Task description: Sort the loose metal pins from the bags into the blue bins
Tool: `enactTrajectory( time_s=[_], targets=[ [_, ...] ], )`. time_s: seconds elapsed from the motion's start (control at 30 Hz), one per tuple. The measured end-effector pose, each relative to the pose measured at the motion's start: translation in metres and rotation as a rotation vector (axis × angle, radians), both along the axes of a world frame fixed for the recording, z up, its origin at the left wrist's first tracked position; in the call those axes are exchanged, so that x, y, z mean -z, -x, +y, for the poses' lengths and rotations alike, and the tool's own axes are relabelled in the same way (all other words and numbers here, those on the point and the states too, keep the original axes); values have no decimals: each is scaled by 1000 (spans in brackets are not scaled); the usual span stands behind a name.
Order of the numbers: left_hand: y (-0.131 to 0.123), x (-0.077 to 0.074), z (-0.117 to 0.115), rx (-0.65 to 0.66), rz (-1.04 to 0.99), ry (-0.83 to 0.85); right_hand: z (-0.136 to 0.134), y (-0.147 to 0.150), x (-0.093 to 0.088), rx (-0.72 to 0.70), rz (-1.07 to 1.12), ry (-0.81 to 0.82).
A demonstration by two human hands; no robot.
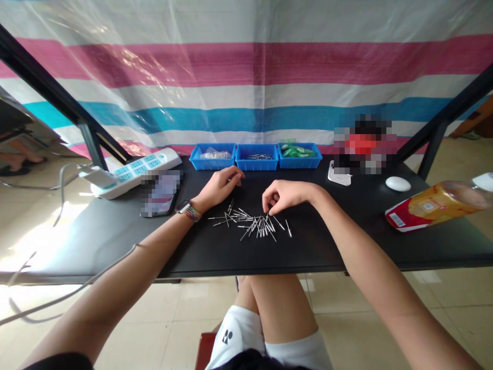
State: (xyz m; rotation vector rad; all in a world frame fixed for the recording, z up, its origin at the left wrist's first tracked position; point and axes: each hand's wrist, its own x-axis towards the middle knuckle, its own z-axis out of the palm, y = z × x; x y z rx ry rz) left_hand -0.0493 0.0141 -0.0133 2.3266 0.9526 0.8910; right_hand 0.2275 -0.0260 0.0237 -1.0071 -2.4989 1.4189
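Observation:
Several thin silver rivets [262, 226] lie in a loose pile on the black table [231, 257]. My left hand [220, 187] rests behind and left of the pile, fingers curled with the thumb close to them; whatever it may hold is hidden. At the back edge of the pile, my right hand [287, 197] points down, its thumb and forefinger pinched on a rivet that is mostly hidden. Beyond both hands stand three blue bins: the left bin [212, 163] has clear pieces, the middle bin [257, 164] silver rivets, the right bin [300, 163] green packets.
A power strip [167, 156] and a phone [164, 192] lie at the left, with a grey cable [96, 277] crossing the front left. To the right are a white case [339, 178], a white oval object [398, 184] and a tilted bottle [435, 205]. Striped sheeting hangs behind.

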Motion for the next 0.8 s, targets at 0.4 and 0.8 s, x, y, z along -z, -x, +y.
enactTrajectory(
  time_s=[0.4, 0.8],
  targets=[
    [1, 2, 2, 17, -4, -6, 6, -2, 3, 149, 196, 50],
    [0, -3, -2, 41, 1, -1, 10, 23, 29, 574, 631, 128]
  ],
)
